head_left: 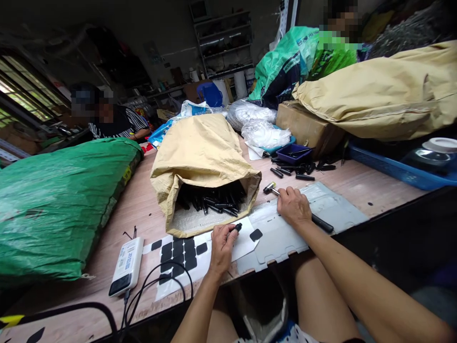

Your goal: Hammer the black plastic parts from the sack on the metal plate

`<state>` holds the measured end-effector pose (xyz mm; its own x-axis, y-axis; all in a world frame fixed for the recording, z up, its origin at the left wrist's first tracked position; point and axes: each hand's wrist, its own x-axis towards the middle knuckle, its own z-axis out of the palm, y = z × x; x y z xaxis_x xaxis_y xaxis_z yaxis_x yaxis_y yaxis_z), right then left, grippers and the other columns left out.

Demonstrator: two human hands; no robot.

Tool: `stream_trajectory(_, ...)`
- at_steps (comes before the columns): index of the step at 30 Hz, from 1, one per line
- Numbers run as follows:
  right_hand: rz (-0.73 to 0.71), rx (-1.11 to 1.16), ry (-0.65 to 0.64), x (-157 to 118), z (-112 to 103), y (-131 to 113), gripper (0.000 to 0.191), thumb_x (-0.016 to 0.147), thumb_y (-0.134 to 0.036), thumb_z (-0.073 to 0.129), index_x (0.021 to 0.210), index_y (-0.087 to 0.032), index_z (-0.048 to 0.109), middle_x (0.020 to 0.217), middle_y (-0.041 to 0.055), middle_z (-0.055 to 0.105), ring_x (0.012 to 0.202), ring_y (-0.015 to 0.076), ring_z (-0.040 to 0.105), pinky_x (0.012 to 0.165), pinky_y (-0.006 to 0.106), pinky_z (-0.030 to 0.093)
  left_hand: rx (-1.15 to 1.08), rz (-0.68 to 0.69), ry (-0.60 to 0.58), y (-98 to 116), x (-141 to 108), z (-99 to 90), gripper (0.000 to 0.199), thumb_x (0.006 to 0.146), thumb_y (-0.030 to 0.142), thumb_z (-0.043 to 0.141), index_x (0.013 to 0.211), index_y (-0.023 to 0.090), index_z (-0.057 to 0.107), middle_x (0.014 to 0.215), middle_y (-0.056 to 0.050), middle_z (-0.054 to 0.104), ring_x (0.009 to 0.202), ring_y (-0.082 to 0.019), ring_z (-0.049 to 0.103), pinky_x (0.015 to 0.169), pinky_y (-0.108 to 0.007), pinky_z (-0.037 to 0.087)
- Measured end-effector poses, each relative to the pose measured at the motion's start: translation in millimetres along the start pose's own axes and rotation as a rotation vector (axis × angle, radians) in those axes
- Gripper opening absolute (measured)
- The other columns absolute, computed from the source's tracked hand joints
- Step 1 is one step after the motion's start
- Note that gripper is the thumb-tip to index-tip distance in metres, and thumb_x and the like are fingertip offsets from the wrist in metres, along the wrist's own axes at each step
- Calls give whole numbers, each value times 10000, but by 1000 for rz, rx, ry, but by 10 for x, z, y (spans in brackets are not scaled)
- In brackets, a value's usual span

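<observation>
My left hand [221, 245] is closed around a small black cylindrical piece [238, 227], its end poking out past the fingertips. Under that hand lies a white sheet with several rounded black squares [191, 252] on it. One more black square [256, 234] sits just right of the fingers. My right hand [294, 205] is wrapped round the shaft of a small hammer [322, 223] with a black grip and a yellowish face on its head. The hammer lies over a grey plastic board [339, 205]. Directly ahead, an open tan sack [203, 147] shows many black tube-like pieces [221, 205] inside.
A full green sack [64, 205] and a white power bank [127, 267] with black cables are at left. Loose black parts [305, 177], a purple tray [294, 152], a cardboard box [303, 124] and a blue tray [389, 164] lie to the right. Two people are beyond the table.
</observation>
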<state>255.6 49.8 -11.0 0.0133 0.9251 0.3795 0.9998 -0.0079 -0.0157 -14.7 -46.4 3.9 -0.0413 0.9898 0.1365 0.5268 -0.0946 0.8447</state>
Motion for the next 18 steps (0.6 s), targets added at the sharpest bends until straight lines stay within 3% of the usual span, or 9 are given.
stream_trajectory(3,5,7,-7,-4,-8,-4,206,971,-256,468,1050,-173,639,1016,115,615,970,256,509,722,354,267,-119,3,7,231,-176,-62,246,937,422,591,1017,232,727,1028,-69,637,1050,-258,567,979,-398,416)
stream_trajectory(5,8,11,-11,-7,-16,-6,210,971,-255,458,1041,-169,637,1019,119,615,970,258,509,727,355,273,-287,-47,-92,416,-375,-65,303,956,469,578,1000,209,728,981,-68,662,992,-239,585,936,-362,422)
stream_trajectory(7,7,13,-15,-9,-20,-6,219,971,-250,449,1037,-162,637,1018,124,612,967,259,507,732,356,279,-510,-184,-213,566,-599,-15,399,971,531,550,997,175,727,889,-71,685,884,-211,592,858,-329,429)
stream_trajectory(9,5,14,-20,-10,-17,-3,230,971,-251,444,1043,-155,641,1023,131,609,967,261,503,737,358,286,-731,-376,-251,648,-792,74,472,960,582,553,1004,142,718,796,-71,690,768,-178,570,769,-298,420)
stream_trajectory(13,3,19,-27,-10,5,7,257,976,-262,436,1084,-153,642,1041,134,605,972,261,498,745,353,290,-986,-638,-177,636,-973,222,511,877,607,675,966,105,703,704,-62,671,650,-131,525,670,-259,391)
stream_trajectory(18,-1,27,-28,-8,13,13,265,985,-263,413,1076,-151,635,1038,131,604,979,260,504,742,352,281,-1050,-730,-208,532,-1076,222,508,827,583,749,946,90,706,689,-71,676,617,-125,537,639,-251,385)
